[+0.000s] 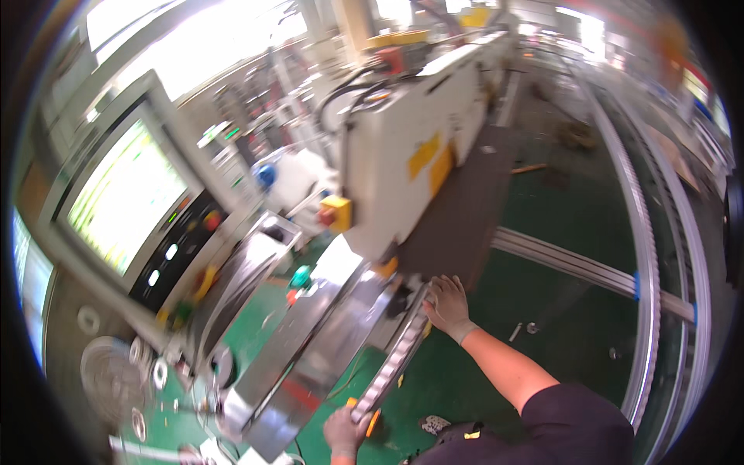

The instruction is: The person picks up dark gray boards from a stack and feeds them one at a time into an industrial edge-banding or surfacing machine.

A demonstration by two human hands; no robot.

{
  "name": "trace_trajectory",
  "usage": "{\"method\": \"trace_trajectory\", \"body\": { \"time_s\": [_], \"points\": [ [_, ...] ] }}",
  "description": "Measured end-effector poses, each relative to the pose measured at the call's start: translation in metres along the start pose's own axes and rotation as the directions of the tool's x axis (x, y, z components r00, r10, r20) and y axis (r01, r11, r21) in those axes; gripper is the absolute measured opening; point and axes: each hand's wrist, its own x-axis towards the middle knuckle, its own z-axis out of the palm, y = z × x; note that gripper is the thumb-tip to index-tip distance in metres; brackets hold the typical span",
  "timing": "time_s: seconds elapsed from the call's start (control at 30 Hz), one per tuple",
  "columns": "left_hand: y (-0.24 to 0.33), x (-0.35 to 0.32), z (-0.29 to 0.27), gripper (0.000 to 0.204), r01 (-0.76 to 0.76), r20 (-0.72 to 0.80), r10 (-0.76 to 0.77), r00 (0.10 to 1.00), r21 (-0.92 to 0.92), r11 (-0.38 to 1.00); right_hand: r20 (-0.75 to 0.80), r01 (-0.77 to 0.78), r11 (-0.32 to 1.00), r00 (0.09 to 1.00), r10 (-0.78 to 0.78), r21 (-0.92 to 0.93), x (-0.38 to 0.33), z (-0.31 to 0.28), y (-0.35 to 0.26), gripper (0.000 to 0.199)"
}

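A narrow rail with a row of pale rollers [394,361] slants across the lower middle, along the side of a shiny metal machine bed [306,376]. At its lower end, my left hand [345,431], in a thin pale glove, has its fingers curled over the rail beside an orange part [373,423]. My right hand [449,306], also gloved, rests at the rail's upper end with its fingers stretched out. Just beyond those fingertips lies the near end of a long dark brown panel [457,221], running alongside a white machine housing [399,159]. Slight blur softens the fingers.
A control screen [128,198] with buttons stands at the left. A yellow switch box [336,212] juts from the housing. Rolls of edging strip [108,372] lie at lower left. Long roller conveyor rails [639,232] curve along the right, joined by a metal crossbar [570,262] above the green floor.
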Motion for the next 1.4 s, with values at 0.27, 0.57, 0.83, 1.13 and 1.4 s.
{"method": "trace_trajectory", "body": {
  "time_s": [0.27,0.57,0.83,1.13,1.4],
  "points": [
    [-0.057,-0.083,0.031,0.053,-0.032,-0.35,-0.083,0.933,-0.31,0.95,0.173,0.376,0.876,0.882,-0.438,0.302,-0.122,0.029,-0.177,0.02],
    [-0.2,-0.428,0.073,0.033,0.813,-0.75,-0.661,0.028,-0.368,0.452,0.338,0.478,0.875,0.813,-0.474,0.076,-0.141,0.041,-0.173,0.037],
    [-0.188,-0.586,0.116,0.069,0.367,0.123,-0.645,-0.755,-0.735,-0.569,0.456,0.44,0.898,0.793,-0.403,0.028,-0.135,0.051,-0.182,0.039],
    [-0.182,-0.625,0.153,0.054,0.134,0.147,-0.72,-0.678,-0.939,-0.317,0.282,0.603,0.792,0.747,-0.602,0.097,-0.2,0.073,-0.223,0.06],
    [-0.056,-0.654,0.221,0.066,-0.716,0.472,-0.857,-0.204,-0.669,-0.198,0.87,-0.223,0.841,0.081,-0.487,0.492,-0.352,0.04,-0.277,0.034]
  ]
}}
